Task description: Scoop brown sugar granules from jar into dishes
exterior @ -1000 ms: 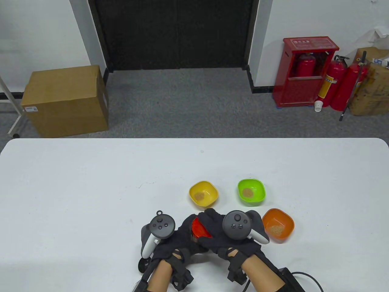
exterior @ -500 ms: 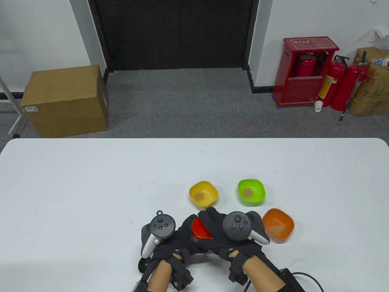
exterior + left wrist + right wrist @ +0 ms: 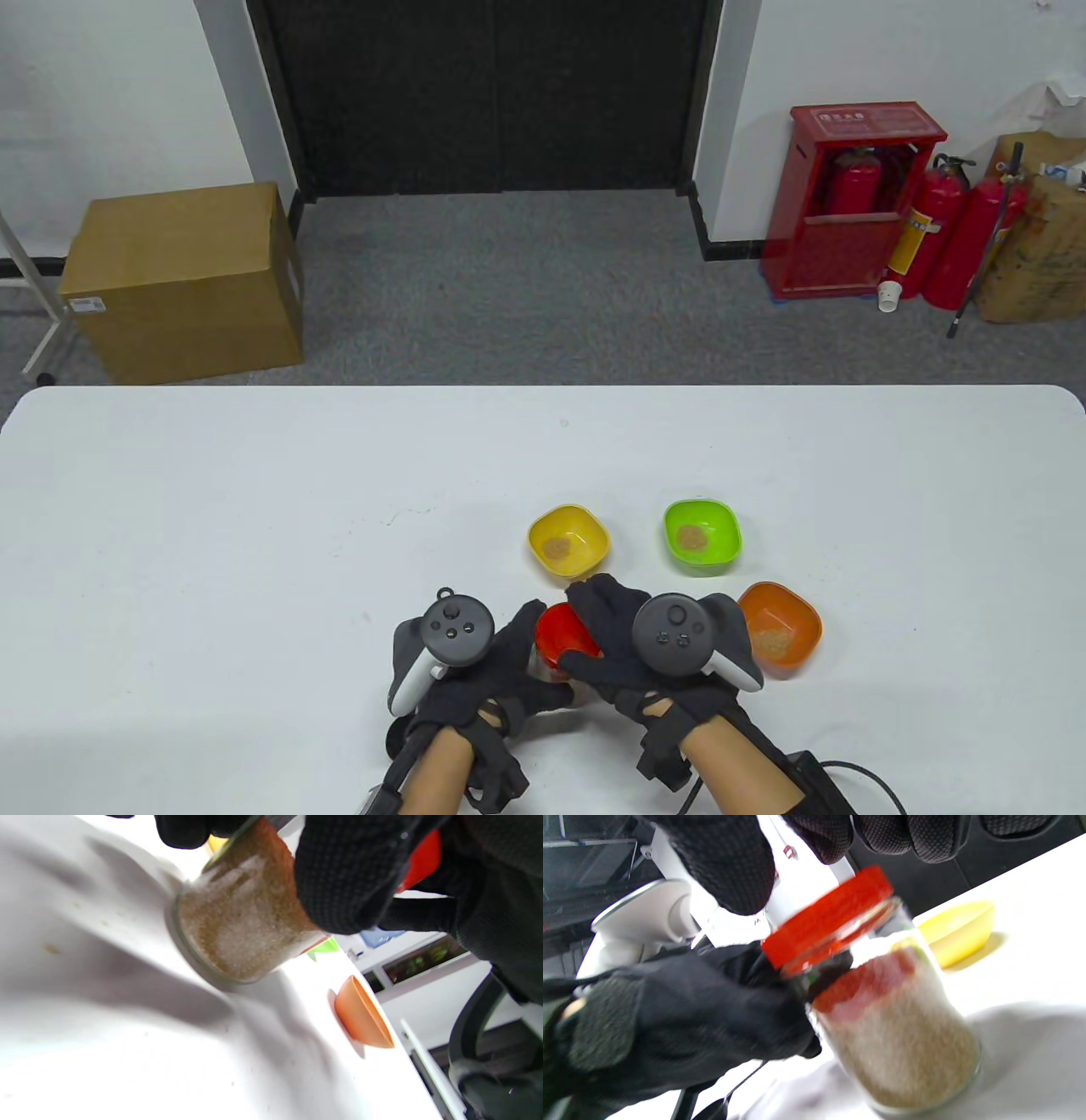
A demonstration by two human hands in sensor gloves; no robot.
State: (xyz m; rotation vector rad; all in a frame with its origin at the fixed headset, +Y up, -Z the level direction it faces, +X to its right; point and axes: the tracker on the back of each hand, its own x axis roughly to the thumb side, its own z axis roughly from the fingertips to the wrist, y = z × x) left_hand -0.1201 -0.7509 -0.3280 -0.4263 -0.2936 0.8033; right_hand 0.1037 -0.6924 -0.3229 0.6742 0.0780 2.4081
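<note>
Glass jar (image 3: 895,1035) of brown sugar sits low centre of the table view on the white counter (image 3: 254,526), left hand (image 3: 501,671) fingers curled round its body. Right hand (image 3: 619,645) fingers wrap the red lid (image 3: 827,921), which sits tilted at the jar mouth. Yellow dish (image 3: 568,542), green dish (image 3: 701,533) and orange dish (image 3: 779,630) lie just above and right, each holding a little sugar.

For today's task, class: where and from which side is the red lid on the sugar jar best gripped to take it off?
Grip the red lid by its round rim, coming down from above, fingers spread around the edge, so it can probably be twisted or lifted. The left hand already holds the glass jar from its left side, steadying it; the right hand sits over the lid.
</note>
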